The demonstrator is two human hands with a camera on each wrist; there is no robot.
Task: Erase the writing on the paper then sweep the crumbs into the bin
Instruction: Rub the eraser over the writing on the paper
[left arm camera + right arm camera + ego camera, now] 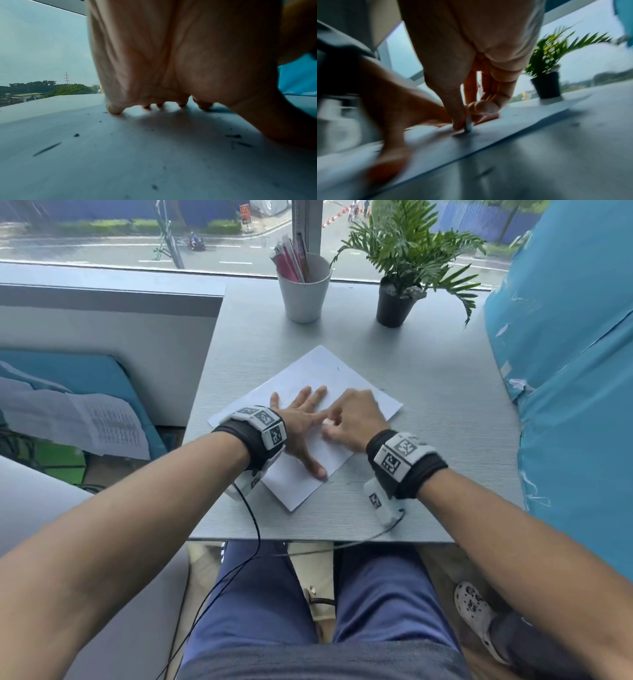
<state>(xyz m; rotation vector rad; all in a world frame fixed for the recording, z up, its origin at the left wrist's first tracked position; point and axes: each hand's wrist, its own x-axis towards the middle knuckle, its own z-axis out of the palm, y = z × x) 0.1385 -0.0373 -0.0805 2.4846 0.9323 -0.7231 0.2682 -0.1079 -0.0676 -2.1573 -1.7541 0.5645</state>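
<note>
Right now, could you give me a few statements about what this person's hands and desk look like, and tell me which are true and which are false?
1. The left hand lies flat with spread fingers on the paper. True.
2. The right hand holds a pencil and is writing. False: it pinches a small eraser whose tip is pressed to the paper.
3. Dark crumbs lie scattered on the paper. True.
4. The potted plant stands on the paper. False: it stands apart from it, on the table by the window.
5. The white cup is empty. False: it holds pink and white packets.
</note>
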